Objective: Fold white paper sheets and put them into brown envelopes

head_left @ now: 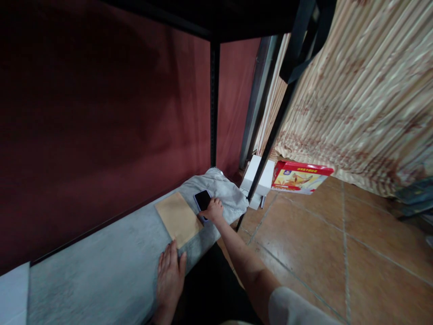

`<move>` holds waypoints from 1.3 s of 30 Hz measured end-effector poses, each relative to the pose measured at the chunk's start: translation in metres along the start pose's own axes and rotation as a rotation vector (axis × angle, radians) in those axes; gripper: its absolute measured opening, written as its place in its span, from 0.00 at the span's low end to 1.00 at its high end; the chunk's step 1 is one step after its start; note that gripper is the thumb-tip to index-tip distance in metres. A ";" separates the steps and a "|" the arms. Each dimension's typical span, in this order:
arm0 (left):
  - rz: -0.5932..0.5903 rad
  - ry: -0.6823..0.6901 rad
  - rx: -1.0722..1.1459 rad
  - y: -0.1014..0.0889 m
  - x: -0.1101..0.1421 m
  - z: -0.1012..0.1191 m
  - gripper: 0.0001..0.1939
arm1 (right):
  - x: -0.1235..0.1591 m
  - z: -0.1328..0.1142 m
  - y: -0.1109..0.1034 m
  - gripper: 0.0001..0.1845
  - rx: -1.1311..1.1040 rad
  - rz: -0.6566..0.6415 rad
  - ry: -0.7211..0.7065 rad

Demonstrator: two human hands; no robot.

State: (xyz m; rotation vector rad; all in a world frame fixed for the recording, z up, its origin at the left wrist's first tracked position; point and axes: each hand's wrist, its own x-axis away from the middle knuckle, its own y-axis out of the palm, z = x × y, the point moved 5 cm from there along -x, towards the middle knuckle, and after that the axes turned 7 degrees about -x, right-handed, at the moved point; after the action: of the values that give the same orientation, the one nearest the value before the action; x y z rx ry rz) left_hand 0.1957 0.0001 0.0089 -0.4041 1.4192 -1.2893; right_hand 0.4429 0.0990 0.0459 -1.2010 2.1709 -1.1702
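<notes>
A smartphone with a dark screen and a pale purple edge lies on the grey cloth-covered shelf. Over its lower right part is my right hand, thumb on one side and fingers bent on the other, closed on it. Just left of the phone a flat tan paper envelope or sheet rests on the cloth. My left hand lies flat on the shelf with fingers stretched out, its fingertips at the paper's near edge.
A grey cloth is bunched at the shelf's far end. Black shelf posts rise behind and to the right. On the tiled floor stand a white box and a red and yellow carton, beside a patterned curtain.
</notes>
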 end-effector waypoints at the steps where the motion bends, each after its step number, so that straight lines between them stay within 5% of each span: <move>1: 0.002 0.000 0.010 0.000 0.000 0.000 0.33 | 0.000 0.000 0.000 0.52 -0.002 -0.006 -0.002; 30: -0.007 -0.088 0.153 0.003 0.004 -0.003 0.31 | -0.005 0.003 -0.004 0.53 0.014 -0.102 -0.036; 39: 0.016 -0.108 0.188 0.001 0.002 -0.005 0.33 | 0.002 -0.002 -0.001 0.50 0.007 -0.044 -0.025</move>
State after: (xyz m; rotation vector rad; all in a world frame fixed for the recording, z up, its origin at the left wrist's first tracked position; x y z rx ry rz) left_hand 0.1909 0.0011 0.0063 -0.3295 1.1976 -1.3539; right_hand 0.4413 0.0980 0.0476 -1.2596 2.1310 -1.1732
